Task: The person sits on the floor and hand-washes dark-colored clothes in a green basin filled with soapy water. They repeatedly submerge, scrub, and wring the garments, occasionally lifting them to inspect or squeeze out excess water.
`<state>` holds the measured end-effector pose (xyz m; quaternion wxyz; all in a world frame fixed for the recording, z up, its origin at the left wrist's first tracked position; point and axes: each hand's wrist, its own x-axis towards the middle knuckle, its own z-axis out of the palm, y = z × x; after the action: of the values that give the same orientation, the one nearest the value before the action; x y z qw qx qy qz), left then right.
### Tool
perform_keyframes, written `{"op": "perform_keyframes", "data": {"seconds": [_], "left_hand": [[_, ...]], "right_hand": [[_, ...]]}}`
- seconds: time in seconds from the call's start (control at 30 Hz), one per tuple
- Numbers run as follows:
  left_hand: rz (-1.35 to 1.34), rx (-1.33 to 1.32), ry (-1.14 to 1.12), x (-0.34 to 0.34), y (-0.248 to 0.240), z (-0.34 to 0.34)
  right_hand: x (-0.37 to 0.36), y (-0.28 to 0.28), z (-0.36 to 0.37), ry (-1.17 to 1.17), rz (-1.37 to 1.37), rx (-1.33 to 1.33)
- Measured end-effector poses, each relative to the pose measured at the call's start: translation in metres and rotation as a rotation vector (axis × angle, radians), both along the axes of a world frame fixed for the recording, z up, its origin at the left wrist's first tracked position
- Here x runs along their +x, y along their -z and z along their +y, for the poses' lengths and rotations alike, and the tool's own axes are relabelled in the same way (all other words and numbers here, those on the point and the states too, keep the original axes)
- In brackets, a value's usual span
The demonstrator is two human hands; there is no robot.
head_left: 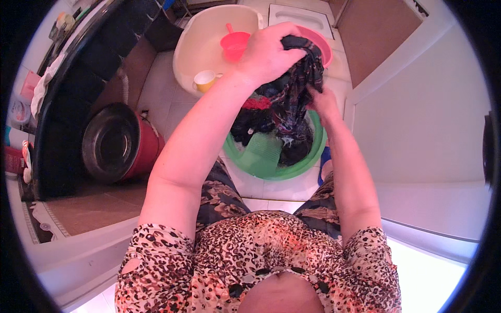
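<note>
A dark patterned cloth (297,86), wet and bunched, hangs from my raised hands over a round green basin (263,172). My left hand (274,52) is closed around its upper end. Lower down at the right side, my right hand (324,104) grips the same cloth, its fingertips partly hidden by the fabric. More dark wet clothes (248,125) and a red piece (257,103) lie in the basin, beside a green ribbed washboard (261,148). Some suds show among the clothes.
Beyond my left arm sits a cream tub (193,39) with a red dipper (235,44) and a yellow-white cup (206,80). A pink basin (319,44) stands behind my hands. At left is a red bucket (148,148) with a dark basin (109,143). A white panel (422,125) rises at right.
</note>
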<state>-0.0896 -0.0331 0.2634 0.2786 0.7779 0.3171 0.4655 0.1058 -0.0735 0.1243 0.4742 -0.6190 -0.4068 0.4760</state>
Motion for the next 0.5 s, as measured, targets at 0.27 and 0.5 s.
{"op": "perform_keyframes", "data": {"seconds": [0.27, 0.5], "left_hand": [[0.199, -0.285, -0.098, -0.033, 0.082, 0.012], [0.16, -0.366, -0.039, -0.03, 0.11, 0.017]], "right_hand": [[0.0, -0.037, -0.01, 0.108, 0.073, 0.231], [0.009, -0.029, -0.009, 0.131, 0.051, 0.341]]}}
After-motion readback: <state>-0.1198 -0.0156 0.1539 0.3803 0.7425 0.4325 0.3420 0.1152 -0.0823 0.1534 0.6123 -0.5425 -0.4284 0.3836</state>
